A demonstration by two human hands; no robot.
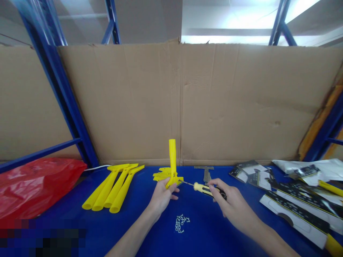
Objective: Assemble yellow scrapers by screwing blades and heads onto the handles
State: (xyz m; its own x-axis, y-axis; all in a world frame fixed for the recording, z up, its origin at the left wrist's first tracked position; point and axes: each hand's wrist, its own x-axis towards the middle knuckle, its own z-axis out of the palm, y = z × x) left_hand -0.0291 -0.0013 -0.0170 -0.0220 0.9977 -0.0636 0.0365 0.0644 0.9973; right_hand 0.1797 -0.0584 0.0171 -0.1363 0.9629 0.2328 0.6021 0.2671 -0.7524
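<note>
My left hand is closed around the base of a yellow plastic handle, whose tube points upward. In my right hand is a screwdriver with a cream and black grip. Its shaft runs left, and the tip meets the right side of the handle's base; whether it sits in a screw is too small to tell. Just behind my left hand lie several flat yellow pieces. A small heap of screws and nuts rests on the blue tabletop between my forearms.
Several more yellow handles lie side by side at the left, near a red plastic bag. Grey metal blades lie behind the screwdriver. Printed card packages cover the right side. A cardboard wall closes off the back.
</note>
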